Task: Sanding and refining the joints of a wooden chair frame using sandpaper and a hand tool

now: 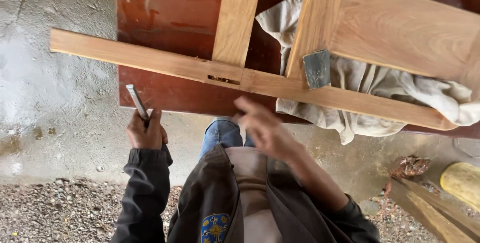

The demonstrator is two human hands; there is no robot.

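A chisel (137,103) stands gripped in the left hand (145,132) just off the counter's (165,18) near edge, blade up. The right hand (262,128), blurred, fingers loosely spread and holding nothing, hovers before the wooden frame's (250,79) long rail, near its mortise slot (223,79). A sandpaper block (317,69) and cloth (400,85) lie rightward; bare concrete floor (55,98) opens left.

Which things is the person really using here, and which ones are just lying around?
In use:
- chisel, gripped in the left hand
- wooden frame with a slot cut in its rail
- right hand, blurred, just below that rail

Just lying about:
- pale cloth under the frame
- dark sanding pad on the frame
- wood offcuts on the ground
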